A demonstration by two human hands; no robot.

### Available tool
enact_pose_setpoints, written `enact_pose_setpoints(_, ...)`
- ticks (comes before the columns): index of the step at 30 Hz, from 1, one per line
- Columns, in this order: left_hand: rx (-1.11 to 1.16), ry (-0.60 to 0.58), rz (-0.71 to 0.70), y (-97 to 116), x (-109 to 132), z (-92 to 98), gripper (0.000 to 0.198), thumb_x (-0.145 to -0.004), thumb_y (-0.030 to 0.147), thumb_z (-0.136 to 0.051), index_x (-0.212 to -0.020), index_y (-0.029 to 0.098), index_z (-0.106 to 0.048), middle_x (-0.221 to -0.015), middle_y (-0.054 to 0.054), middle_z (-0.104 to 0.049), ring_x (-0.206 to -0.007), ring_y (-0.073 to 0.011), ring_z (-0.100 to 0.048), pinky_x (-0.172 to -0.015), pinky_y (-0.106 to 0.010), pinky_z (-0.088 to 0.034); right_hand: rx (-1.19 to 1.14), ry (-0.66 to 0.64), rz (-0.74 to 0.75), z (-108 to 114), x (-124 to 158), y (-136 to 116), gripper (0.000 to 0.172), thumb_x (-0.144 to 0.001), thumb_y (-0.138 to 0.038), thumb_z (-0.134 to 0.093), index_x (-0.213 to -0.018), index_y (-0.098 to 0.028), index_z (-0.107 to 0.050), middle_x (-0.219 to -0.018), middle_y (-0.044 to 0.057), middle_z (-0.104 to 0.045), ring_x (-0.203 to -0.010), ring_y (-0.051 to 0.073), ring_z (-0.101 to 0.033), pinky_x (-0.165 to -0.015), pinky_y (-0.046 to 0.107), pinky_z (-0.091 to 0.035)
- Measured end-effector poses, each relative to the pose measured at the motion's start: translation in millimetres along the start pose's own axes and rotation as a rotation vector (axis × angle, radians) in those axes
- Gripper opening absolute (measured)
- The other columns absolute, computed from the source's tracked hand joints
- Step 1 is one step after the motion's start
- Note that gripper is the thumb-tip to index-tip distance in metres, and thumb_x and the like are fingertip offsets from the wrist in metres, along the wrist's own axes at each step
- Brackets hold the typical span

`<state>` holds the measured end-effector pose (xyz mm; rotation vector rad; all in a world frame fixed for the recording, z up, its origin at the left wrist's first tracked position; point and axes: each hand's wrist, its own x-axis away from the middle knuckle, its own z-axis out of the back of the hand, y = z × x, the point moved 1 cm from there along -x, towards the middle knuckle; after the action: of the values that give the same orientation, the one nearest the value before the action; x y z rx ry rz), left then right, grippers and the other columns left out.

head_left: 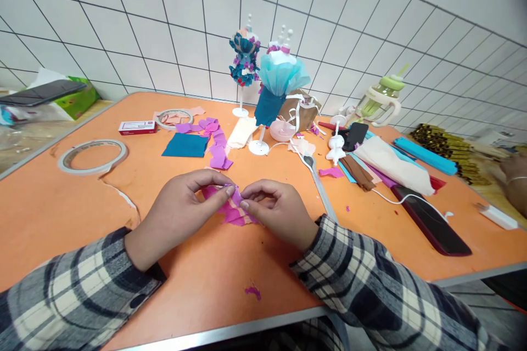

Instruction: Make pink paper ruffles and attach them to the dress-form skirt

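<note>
Between both hands is a small piece of purple crepe paper [237,197]. My left hand [185,205] pinches its left edge between thumb and fingertips, while my right hand [278,211] pinches the right edge. Just beneath the fingers, magenta crepe paper pieces [239,215] lie on the orange table [197,296]. Beyond my hands is a trail of purple paper scraps [219,148], with a dark teal paper sheet [185,145] to its left. A small dress form in a light blue and teal paper dress [278,88] stands farther back.
Rolls of tape [93,157] and a red-white box [138,127] lie left. A second decorated form [244,60] stands by the tiled wall. To the right are scissors [308,162], a white form lying down [336,142], a bottle [379,100], and a dark phone [430,219] with a cable.
</note>
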<state>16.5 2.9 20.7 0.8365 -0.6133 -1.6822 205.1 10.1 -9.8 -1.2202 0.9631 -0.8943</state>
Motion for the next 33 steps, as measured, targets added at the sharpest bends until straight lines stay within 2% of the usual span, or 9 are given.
enact_pose_setpoints(3,-0.021,0.008,-0.052,-0.5,0.9,-2.2,0.023,-0.084,0.042,-0.063,-0.08,0.024,-0.076,-0.084,-0.002,-0.08,-0.078,-0.022,-0.072,-0.081,-0.032,-0.054,0.047,0.035,0.051,0.4,0.1,0.2,0.025,-0.076,-0.043,-0.081,-0.082,-0.018,-0.075,-0.081,0.003,-0.075,-0.071,0.014,-0.069,-0.067,0.026,-0.058)
enact_pose_setpoints(10,-0.059,0.028,-0.117,-1.8,2.3,-4.4,0.022,-0.086,0.041,-0.062,-0.081,0.024,-0.077,-0.084,-0.002,-0.08,-0.079,-0.0205,-0.072,-0.079,-0.03,-0.054,0.012,0.077,0.068,1.0,-0.9,4.8,0.027,-0.074,-0.036,-0.084,-0.086,-0.019,-0.069,-0.075,0.0,-0.07,-0.064,0.012,-0.066,-0.059,0.023,-0.056)
enact_pose_setpoints(14,-0.069,0.039,-0.117,-1.3,2.3,-4.5,0.022,-0.085,0.039,-0.061,-0.081,0.024,-0.077,-0.084,-0.001,-0.08,-0.076,-0.0198,-0.072,-0.078,-0.029,-0.055,0.149,0.086,0.281,2.0,1.9,3.1,0.017,-0.084,-0.027,-0.076,-0.1,-0.022,-0.074,-0.081,0.001,-0.073,-0.069,0.013,-0.067,-0.065,0.025,-0.057)
enact_pose_setpoints(16,-0.069,0.037,-0.125,-1.2,2.3,-4.7,0.022,-0.085,0.039,-0.061,-0.081,0.024,-0.077,-0.083,-0.001,-0.079,-0.075,-0.0193,-0.071,-0.076,-0.029,-0.055,0.24,0.079,0.387,2.4,3.2,1.8,0.013,-0.087,-0.023,-0.073,-0.099,-0.023,-0.077,-0.085,0.002,-0.075,-0.073,0.013,-0.068,-0.07,0.026,-0.057)
enact_pose_setpoints(18,-0.064,0.028,-0.129,-1.5,2.5,-4.8,0.022,-0.085,0.038,-0.061,-0.08,0.024,-0.077,-0.082,-0.001,-0.079,-0.073,-0.0188,-0.071,-0.074,-0.028,-0.054,0.288,0.076,0.431,2.8,3.6,1.7,0.011,-0.088,-0.023,-0.073,-0.098,-0.023,-0.078,-0.086,0.003,-0.076,-0.073,0.014,-0.069,-0.071,0.026,-0.056)
enact_pose_setpoints(27,-0.054,0.018,-0.109,-6.2,4.4,-6.2,0.018,-0.085,0.037,-0.064,-0.081,0.025,-0.077,-0.081,0.001,-0.08,-0.073,-0.0174,-0.071,-0.072,-0.027,-0.053,0.371,0.093,0.392,3.6,2.8,0.9,0.005,-0.085,-0.021,-0.074,-0.089,-0.018,-0.075,-0.079,0.002,-0.074,-0.064,0.011,-0.066,-0.063,0.022,-0.053)
enact_pose_setpoints(33,-0.045,-0.014,-0.122,-4.4,3.8,-7.1,0.019,-0.086,0.036,-0.064,-0.082,0.024,-0.078,-0.082,0.0,-0.079,-0.073,-0.0174,-0.071,-0.072,-0.027,-0.052,0.35,0.1,0.298,3.5,1.4,-0.5,0.001,-0.083,-0.018,-0.072,-0.083,-0.018,-0.073,-0.073,-0.001,-0.071,-0.061,0.01,-0.063,-0.06,0.02,-0.05)
